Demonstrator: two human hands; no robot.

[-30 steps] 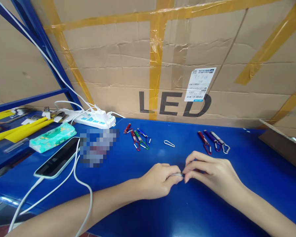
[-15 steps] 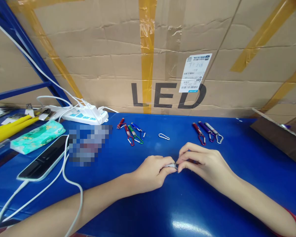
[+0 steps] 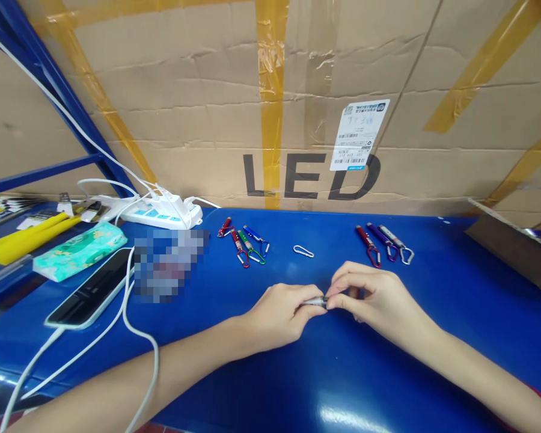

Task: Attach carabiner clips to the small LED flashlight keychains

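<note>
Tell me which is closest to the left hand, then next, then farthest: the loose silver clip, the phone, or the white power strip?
From the left hand, in the head view:
1. Loose silver clip, just beyond the hand, slightly right.
2. White power strip, far back on the left by the cardboard box.
3. Phone, out at the left edge of the blue table.

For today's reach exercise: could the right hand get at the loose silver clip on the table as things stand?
Probably yes. The clip lies alone on bare blue table, just beyond the right hand, with nothing between. But that hand and the left hand both pinch a small silver torch, so it must let go first.
</note>
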